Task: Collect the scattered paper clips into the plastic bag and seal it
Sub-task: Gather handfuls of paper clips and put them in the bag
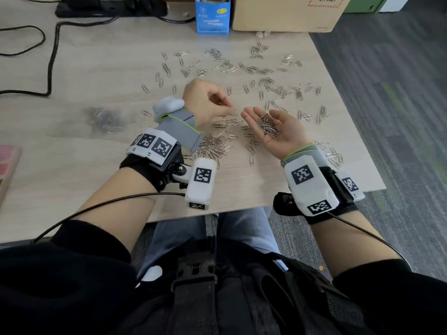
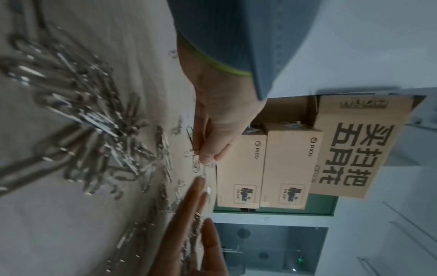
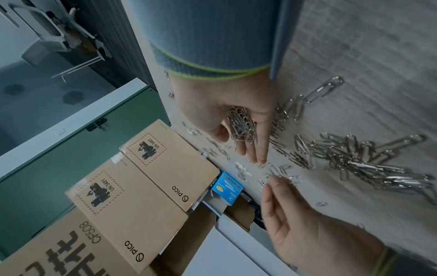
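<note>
Pinching a few paper clips (image 1: 232,111) in our left hand (image 1: 205,102), fingers curled. Our right hand (image 1: 275,131) lies palm up, fingers relaxed, cupping a small heap of clips (image 1: 267,126). Loose clips (image 1: 242,68) cover the wooden table (image 1: 96,76). The plastic bag (image 1: 106,119), already holding clips, lies left of both hands.

From my head the light is even and soft, my hands throwing only faint shadows on the desk (image 1: 101,76). Its straight edges bow toward the corners. Both wrist views are dimmer and bluish. The paper clips (image 2: 78,104) nearest my left wrist smear into streaks; my right wrist's view is sharper.
</note>
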